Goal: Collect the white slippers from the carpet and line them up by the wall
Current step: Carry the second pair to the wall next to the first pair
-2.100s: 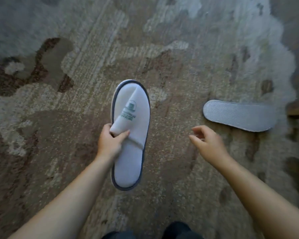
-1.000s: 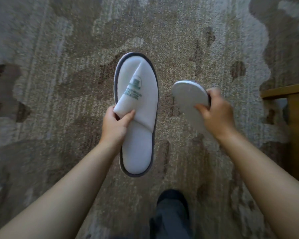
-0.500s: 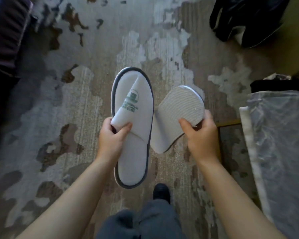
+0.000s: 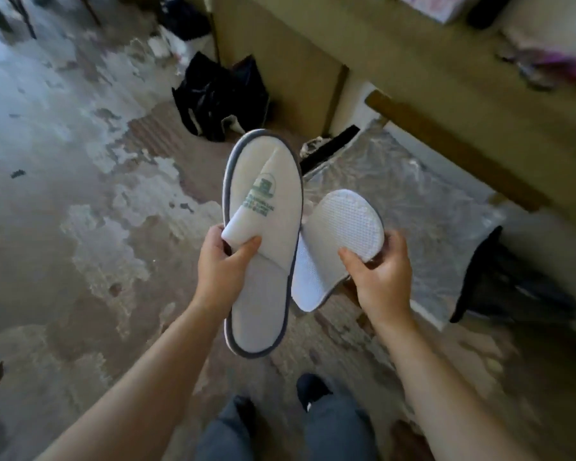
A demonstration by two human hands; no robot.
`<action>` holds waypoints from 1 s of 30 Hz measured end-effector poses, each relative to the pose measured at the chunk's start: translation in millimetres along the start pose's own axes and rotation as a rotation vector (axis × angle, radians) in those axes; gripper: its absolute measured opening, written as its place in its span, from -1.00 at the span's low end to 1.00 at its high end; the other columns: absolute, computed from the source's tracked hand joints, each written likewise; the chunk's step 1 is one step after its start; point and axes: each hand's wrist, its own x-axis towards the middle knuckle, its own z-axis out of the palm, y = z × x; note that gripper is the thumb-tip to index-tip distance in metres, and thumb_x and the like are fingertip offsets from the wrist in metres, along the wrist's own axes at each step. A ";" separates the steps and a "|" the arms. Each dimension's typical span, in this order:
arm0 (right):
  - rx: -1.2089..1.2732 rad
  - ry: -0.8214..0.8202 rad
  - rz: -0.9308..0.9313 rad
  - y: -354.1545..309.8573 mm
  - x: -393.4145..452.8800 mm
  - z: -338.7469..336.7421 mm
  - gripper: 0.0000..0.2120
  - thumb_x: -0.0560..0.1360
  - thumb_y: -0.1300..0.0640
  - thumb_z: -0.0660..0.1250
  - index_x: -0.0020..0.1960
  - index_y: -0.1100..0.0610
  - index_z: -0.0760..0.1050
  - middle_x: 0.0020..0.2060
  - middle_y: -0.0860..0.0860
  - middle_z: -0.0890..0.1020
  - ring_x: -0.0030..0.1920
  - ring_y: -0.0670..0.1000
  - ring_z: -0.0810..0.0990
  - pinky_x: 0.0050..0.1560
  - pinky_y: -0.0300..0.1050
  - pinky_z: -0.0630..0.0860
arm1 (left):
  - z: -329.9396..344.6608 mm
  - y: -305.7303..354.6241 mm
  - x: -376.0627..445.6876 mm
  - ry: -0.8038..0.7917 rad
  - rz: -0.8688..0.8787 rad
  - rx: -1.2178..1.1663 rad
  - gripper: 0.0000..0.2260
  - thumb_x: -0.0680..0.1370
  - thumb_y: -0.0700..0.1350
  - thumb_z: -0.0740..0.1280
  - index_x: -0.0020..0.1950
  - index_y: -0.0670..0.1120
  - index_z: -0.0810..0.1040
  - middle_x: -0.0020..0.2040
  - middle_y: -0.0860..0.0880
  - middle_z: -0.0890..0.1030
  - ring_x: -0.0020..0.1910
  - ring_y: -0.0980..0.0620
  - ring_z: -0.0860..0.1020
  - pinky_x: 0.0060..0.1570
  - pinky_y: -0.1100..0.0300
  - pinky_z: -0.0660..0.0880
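I hold two white slippers in the air above the patterned carpet (image 4: 64,227). My left hand (image 4: 223,267) pinches the strap of the first slipper (image 4: 263,261), which faces up, has a grey trim and a green logo, and points away from me. My right hand (image 4: 379,274) grips the toe end of the second slipper (image 4: 333,251), turned so its dotted white sole faces me. The two slippers touch side by side. A pale wall (image 4: 313,61) rises ahead, beyond the slippers.
A black bag (image 4: 220,94) lies on the carpet by the wall. A clear plastic sheet (image 4: 429,211) covers the floor at right, under a wooden rail (image 4: 453,148). Another dark item (image 4: 509,281) lies at far right. My feet (image 4: 310,390) show below.
My right hand picked the second slipper off the carpet and brought it next to the first. I have since moved forward: the wall, black bag and plastic sheet are nearer.
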 end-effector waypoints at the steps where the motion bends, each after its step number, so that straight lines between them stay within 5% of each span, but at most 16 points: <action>1: -0.023 0.063 0.026 -3.5 -9.7 -17.9 -0.70 0.33 0.23 0.41 -0.07 0.05 0.34 -0.23 -0.22 0.46 -0.22 -0.31 0.50 -0.29 -0.57 0.36 | 10.6 7.9 -4.1 -0.070 0.010 0.014 -0.81 0.42 -0.13 0.36 -0.23 0.12 0.39 -0.22 0.01 0.53 -0.24 0.02 0.53 -0.25 0.05 0.52; 12: -0.122 0.809 0.304 -31.3 -212.0 -230.6 -0.78 0.36 0.15 0.40 -0.11 -0.05 0.39 -0.22 -0.27 0.49 -0.22 -0.28 0.52 -0.24 -0.35 0.43 | 176.6 43.9 -184.3 -0.888 0.141 0.203 -0.87 0.41 -0.04 0.36 -0.18 0.04 0.40 -0.17 -0.07 0.53 -0.16 -0.09 0.54 -0.16 -0.04 0.52; 17: -0.091 1.197 0.403 -33.7 -349.4 -309.3 -0.75 0.34 0.10 0.41 -0.11 -0.15 0.40 -0.18 -0.32 0.50 -0.16 -0.26 0.51 -0.21 -0.34 0.42 | 226.1 24.6 -334.7 -1.228 0.308 0.260 -0.84 0.43 -0.07 0.35 -0.12 0.03 0.36 -0.23 0.10 0.45 -0.25 0.17 0.45 -0.35 0.25 0.38; 22: -0.150 1.438 0.474 -35.2 -490.3 -372.7 -0.76 0.36 0.12 0.39 -0.20 -0.18 0.39 -0.20 -0.33 0.47 -0.23 -0.24 0.53 -0.35 -0.47 0.44 | 252.7 -10.5 -493.4 -1.481 0.343 0.333 -0.80 0.45 -0.06 0.33 -0.24 0.12 0.31 -0.25 0.14 0.42 -0.27 0.20 0.42 -0.37 0.29 0.33; 26: -0.234 1.632 0.550 -37.7 -600.7 -416.5 -0.76 0.36 0.18 0.40 -0.05 0.00 0.42 -0.22 -0.14 0.52 -0.21 -0.13 0.51 -0.25 -0.28 0.44 | 263.1 -34.8 -616.7 -1.679 0.326 0.335 -0.78 0.45 -0.07 0.33 -0.26 0.13 0.30 -0.24 0.14 0.42 -0.27 0.19 0.43 -0.46 0.35 0.39; 30: -0.269 1.796 0.599 -38.5 -685.1 -444.5 -0.77 0.34 0.24 0.40 -0.13 0.04 0.38 -0.30 -0.16 0.49 -0.29 -0.17 0.49 -0.33 -0.31 0.45 | 266.2 -54.8 -718.5 -1.864 0.344 0.340 -0.85 0.44 -0.11 0.35 -0.08 -0.02 0.39 -0.21 0.16 0.45 -0.25 0.21 0.45 -0.52 0.48 0.41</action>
